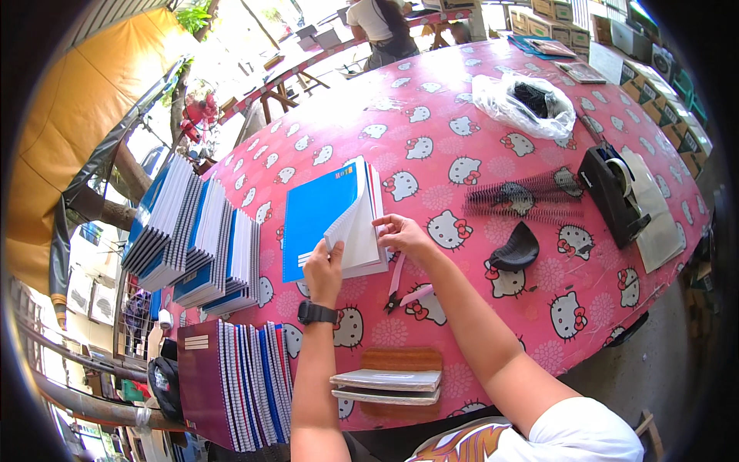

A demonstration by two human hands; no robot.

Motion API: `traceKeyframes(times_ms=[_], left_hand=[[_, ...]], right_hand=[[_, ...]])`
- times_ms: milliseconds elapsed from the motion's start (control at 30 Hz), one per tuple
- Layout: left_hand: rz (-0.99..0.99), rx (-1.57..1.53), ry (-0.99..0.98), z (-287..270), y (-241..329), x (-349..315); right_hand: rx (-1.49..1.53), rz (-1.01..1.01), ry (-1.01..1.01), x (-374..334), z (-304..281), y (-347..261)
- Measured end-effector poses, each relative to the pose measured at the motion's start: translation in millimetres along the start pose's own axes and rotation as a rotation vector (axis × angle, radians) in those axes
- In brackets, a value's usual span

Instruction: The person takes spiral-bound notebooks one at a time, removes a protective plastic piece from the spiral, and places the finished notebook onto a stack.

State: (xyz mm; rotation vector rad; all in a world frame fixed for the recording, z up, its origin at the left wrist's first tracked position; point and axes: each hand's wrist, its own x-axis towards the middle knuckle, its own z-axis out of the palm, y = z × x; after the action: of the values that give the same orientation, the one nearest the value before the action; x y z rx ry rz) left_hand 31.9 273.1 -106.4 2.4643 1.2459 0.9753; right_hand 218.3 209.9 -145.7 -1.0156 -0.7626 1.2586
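Observation:
A blue-covered notebook (317, 219) lies in front of me, its lower corner curled up over white pages. My left hand (323, 269), wearing a black watch, pinches that curled corner between thumb and fingers. On the right edge of the pages, my right hand (404, 235) has its thumb and fingers closed at the paper. Pliers with pink handles (396, 289) lie just below the right hand. Farther right are a black curved piece (516, 248) and a row of dark wire binding coils (481, 202).
Stacked blue notebooks (162, 219) stand at left, spiral-bound purple ones (202, 377) nearer me. A wood-and-white block (400, 359) lies close to my body. At right are a black tape dispenser (608, 192) and a plastic bag (493, 96). A person (379, 31) is beyond the table.

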Motion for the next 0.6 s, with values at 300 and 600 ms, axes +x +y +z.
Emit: traceKeyframes(times_ms=[300,600], left_hand=[[0.025,-0.043,0.004,-1,-4,-4],[0.259,-0.006,0.016,-9,-1,-8]], right_hand=[[-0.141,0.034,0.063,-1,6,-1],[-0.565,-0.238,0.412,1,43,10]])
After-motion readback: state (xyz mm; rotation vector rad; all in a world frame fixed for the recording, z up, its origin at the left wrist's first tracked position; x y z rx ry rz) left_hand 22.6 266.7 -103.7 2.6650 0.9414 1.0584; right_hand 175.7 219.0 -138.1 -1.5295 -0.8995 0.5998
